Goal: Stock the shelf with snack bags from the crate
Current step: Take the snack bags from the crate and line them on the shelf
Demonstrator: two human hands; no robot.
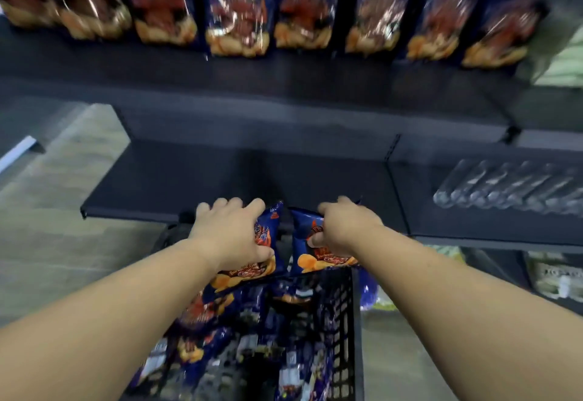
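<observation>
My left hand grips a blue snack bag with chips printed on it. My right hand grips a second blue snack bag beside it. Both bags are held above the far end of the black plastic crate, just in front of the dark lower shelf. Several more blue bags lie loose in the crate. On the upper shelf stands a blurred row of matching bags.
Clear plastic bottles lie in a row on the lower shelf to the right. Pale green packs sit at the upper right, more goods under the right shelf. Wood-look floor shows on the left.
</observation>
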